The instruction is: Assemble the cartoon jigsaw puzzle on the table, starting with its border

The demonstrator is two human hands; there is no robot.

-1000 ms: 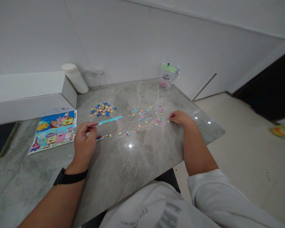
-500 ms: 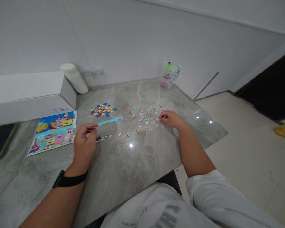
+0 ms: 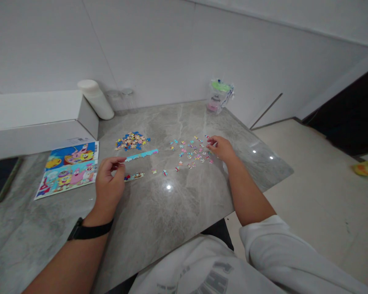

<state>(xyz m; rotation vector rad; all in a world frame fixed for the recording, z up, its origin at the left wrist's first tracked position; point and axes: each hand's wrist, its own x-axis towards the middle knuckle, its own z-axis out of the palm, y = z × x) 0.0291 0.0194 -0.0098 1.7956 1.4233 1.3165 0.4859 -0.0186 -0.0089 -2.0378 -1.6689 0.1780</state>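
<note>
My left hand (image 3: pixel 109 175), its wrist in a black band, rests on the table with loosely bent fingers, thumb and forefinger apart. Its forefinger reaches the left end of a joined light-blue strip of jigsaw pieces (image 3: pixel 144 154). Nearer me lies a second joined strip (image 3: pixel 135 177), its left end hidden behind that hand. My right hand (image 3: pixel 221 148) is at the right edge of scattered jigsaw pieces (image 3: pixel 190 155), fingertips drawn together low over the table. Anything between them is too small to make out. Several loose pieces (image 3: pixel 164 172) lie in a row between the hands.
A heap of jigsaw pieces (image 3: pixel 132 141) lies behind the blue strip. Left of it are a printed picture sheet (image 3: pixel 69 169), a phone (image 3: pixel 1 179) and a white box (image 3: pixel 33 122). By the wall stand a white bottle (image 3: pixel 96 100), clear glasses (image 3: pixel 128 102) and a plastic-wrapped container (image 3: pixel 219 97).
My right hand has shifted slightly away from me, along the right edge of the scattered pieces. My left hand stays almost where it was.
</note>
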